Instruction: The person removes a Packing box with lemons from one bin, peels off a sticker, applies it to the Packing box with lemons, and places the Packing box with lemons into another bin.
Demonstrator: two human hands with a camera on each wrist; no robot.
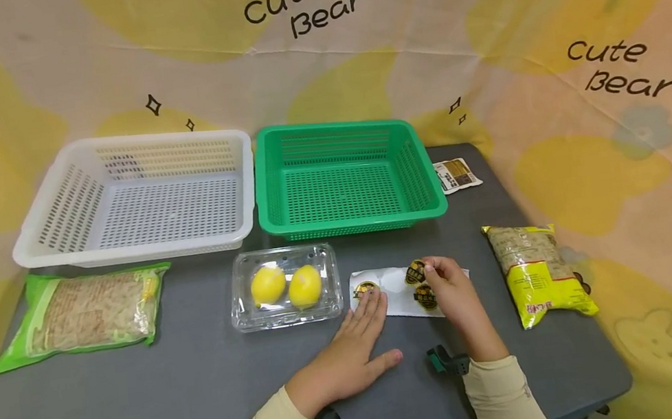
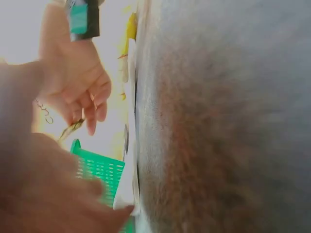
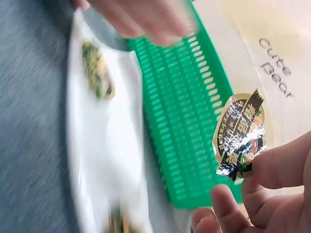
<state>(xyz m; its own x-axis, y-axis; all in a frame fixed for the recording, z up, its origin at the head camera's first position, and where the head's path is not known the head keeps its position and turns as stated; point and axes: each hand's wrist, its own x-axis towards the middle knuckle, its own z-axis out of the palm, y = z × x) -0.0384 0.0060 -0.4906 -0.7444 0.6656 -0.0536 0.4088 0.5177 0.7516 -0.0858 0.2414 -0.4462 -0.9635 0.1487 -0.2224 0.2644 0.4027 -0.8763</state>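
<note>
Between thumb and fingers my right hand (image 1: 454, 293) pinches a black and gold sticker (image 3: 240, 136), held up off its white backing sheet (image 1: 401, 306). More stickers of the same kind stay on that sheet, one (image 1: 425, 297) under the right hand and one (image 1: 365, 290) near the left fingertips. My left hand (image 1: 352, 353) lies palm down with straight fingers, their tips at the sheet's left part. Just left of the sheet sits a clear plastic box (image 1: 288, 317) with two yellow lemons (image 1: 305, 287) inside. In the left wrist view the left hand (image 2: 53, 189) is blurred.
Behind stand a white basket (image 1: 172, 247) and a green basket (image 1: 353, 222). A green-edged bag (image 1: 99, 311) lies at the left, a yellow bag (image 1: 536, 273) at the right. A small packet (image 1: 458, 175) is beside the green basket. Printed cloth (image 1: 585, 160) hangs round the grey table (image 1: 147, 411).
</note>
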